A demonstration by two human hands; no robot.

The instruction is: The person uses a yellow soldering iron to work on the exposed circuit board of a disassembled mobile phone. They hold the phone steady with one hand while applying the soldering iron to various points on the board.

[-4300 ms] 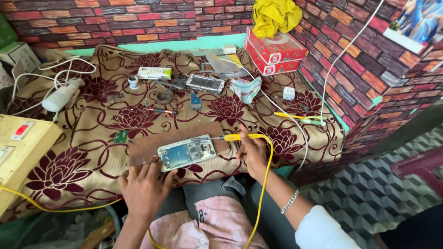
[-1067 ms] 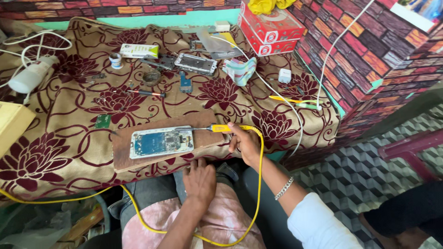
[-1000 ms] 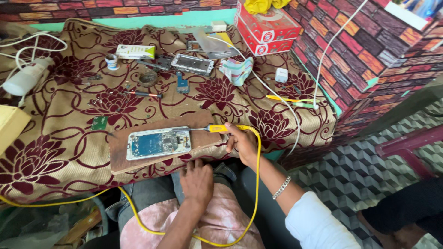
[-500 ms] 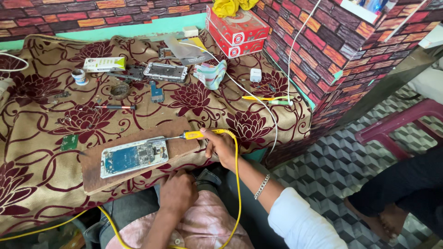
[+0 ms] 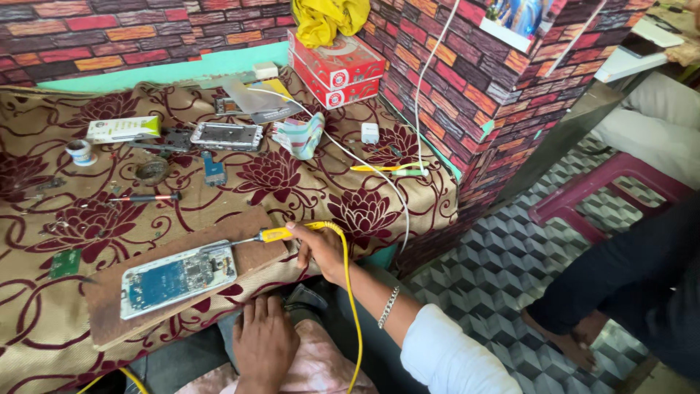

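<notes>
An opened phone (image 5: 178, 276) with its blue circuit board showing lies on a brown wooden board (image 5: 248, 232) at the table's near edge. My right hand (image 5: 319, 248) grips a yellow-handled soldering iron (image 5: 277, 234); its thin metal tip points left, ending close to the phone's right end. A yellow cord (image 5: 351, 292) runs from the handle down past my wrist. My left hand (image 5: 264, 343) rests flat on my lap below the board, holding nothing, fingers slightly spread.
On the floral cloth (image 5: 350, 204) lie another phone frame (image 5: 226, 136), a screwdriver (image 5: 146, 197), a small white pot (image 5: 80, 152), a green chip (image 5: 65, 263), a white charger (image 5: 370, 133). Red boxes (image 5: 337, 67) stand at the back. A person's leg (image 5: 612, 292) and a maroon stool (image 5: 605, 186) are on the right.
The view has swung right, so the table sits further left. My left hand has dropped from the phone's edge to my lap. My right hand stays on the soldering iron.
</notes>
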